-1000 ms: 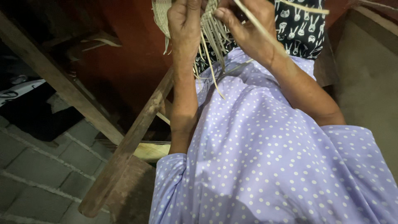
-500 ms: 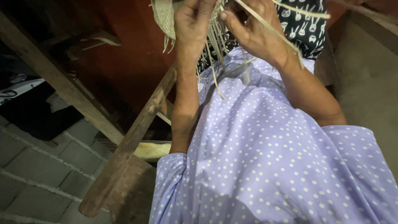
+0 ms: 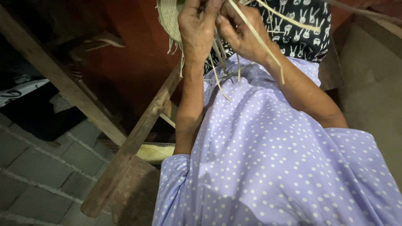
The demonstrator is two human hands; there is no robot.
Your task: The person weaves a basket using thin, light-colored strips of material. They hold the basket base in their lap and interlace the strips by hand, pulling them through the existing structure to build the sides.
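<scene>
While they meet at the woven straw piece [image 3: 168, 19], left hand [image 3: 197, 29] and right hand [image 3: 240, 33] both pinched closed on its loose strips [image 3: 255, 35]

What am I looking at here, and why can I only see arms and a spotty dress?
The camera sits on a person's head and looks down, so you see what that person sees: their own body and arms. The purple cloth with white dots is their clothing. At the top, the left hand and the right hand are close together, pinching thin pale straw strips that hang from a woven straw piece. Behind the hands is a dark cloth with a white pattern. On the left, wooden beams cross above a grey brick floor. Nothing here is a machine, only bare hands.
</scene>
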